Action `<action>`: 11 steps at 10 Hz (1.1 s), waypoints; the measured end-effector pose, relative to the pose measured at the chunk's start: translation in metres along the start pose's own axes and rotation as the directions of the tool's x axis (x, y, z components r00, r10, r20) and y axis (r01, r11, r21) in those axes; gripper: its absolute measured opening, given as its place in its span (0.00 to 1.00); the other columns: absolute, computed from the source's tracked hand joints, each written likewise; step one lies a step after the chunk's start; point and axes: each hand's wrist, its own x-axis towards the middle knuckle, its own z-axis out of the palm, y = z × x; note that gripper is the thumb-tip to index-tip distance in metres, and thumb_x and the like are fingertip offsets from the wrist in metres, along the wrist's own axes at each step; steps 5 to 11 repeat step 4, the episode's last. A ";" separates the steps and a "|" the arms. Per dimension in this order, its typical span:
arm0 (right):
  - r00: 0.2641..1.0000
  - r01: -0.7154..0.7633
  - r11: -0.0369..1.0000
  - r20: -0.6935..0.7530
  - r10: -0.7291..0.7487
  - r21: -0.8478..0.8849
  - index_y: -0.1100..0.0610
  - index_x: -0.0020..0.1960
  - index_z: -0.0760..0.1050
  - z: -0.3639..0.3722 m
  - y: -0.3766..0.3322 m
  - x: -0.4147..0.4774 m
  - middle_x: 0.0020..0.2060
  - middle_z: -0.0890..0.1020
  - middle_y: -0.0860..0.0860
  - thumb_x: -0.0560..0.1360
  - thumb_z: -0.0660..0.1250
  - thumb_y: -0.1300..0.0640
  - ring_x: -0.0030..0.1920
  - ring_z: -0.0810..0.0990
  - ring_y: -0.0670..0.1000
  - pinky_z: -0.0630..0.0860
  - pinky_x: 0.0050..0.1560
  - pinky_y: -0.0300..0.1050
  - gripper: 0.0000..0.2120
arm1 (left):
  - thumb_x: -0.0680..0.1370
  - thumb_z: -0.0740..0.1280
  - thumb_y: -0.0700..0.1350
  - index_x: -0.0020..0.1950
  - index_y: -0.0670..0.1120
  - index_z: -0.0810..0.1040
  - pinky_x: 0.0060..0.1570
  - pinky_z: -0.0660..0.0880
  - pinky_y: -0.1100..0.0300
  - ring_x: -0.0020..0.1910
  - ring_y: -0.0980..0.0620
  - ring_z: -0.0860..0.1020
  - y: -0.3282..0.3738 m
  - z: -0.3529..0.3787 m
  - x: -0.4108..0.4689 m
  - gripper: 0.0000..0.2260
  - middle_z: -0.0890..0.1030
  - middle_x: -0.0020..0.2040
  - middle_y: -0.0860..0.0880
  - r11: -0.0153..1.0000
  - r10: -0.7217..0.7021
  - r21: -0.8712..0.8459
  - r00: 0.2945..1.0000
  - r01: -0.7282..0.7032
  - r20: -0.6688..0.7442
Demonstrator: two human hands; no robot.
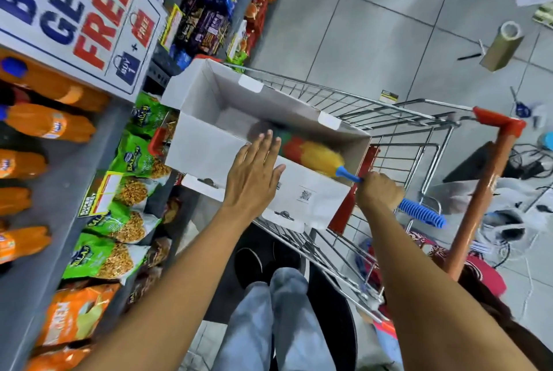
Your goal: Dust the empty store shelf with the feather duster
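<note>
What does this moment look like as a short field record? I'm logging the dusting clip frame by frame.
setting: store aisle, stocked shelves to the person's left
right hand: gripping feather duster by its blue handle
duster head: inside the open white cardboard box
left hand: open, flat, on the box's near flap
box location: on top of the wire shopping cart
shelf goods: orange soda bottles, green snack bags
empty shelf: none in view
</note>
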 end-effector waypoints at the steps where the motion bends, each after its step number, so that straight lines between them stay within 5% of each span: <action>1: 0.999 -0.006 1.000 0.040 0.005 0.025 0.57 0.58 0.77 0.009 0.005 0.001 0.51 0.82 0.56 0.78 0.62 0.56 0.54 0.79 0.56 0.72 0.59 0.53 0.11 | 0.80 0.48 0.52 0.71 0.38 0.67 0.66 0.63 0.49 0.69 0.43 0.67 0.001 -0.001 0.001 0.25 0.68 0.70 0.40 1.000 0.006 -0.002 1.000 -0.006 -0.010; 2: 1.000 0.014 1.000 0.008 -0.014 -0.018 0.57 0.59 0.77 0.009 0.006 -0.003 0.52 0.82 0.56 0.78 0.63 0.56 0.56 0.78 0.57 0.71 0.58 0.52 0.12 | 0.80 0.48 0.52 0.71 0.38 0.67 0.67 0.62 0.50 0.70 0.44 0.66 -0.001 -0.005 0.001 0.25 0.68 0.71 0.41 1.000 -0.011 -0.018 0.999 0.011 -0.041; 4: 0.927 0.340 0.898 -0.261 -0.270 0.279 0.52 0.71 0.68 -0.030 -0.032 -0.036 0.68 0.73 0.56 0.80 0.58 0.49 0.66 0.71 0.59 0.66 0.65 0.53 0.20 | 0.80 0.49 0.50 0.69 0.37 0.69 0.66 0.63 0.50 0.68 0.43 0.69 -0.007 -0.027 -0.007 0.24 0.71 0.69 0.40 1.000 0.005 -0.021 0.985 -0.008 -0.174; 11: 0.927 0.340 0.898 -0.261 -0.270 0.279 0.52 0.71 0.68 -0.030 -0.032 -0.036 0.68 0.73 0.56 0.80 0.58 0.49 0.66 0.71 0.59 0.66 0.65 0.53 0.20 | 0.80 0.49 0.50 0.69 0.37 0.69 0.66 0.63 0.50 0.68 0.43 0.69 -0.007 -0.027 -0.007 0.24 0.71 0.69 0.40 1.000 0.005 -0.021 0.985 -0.008 -0.174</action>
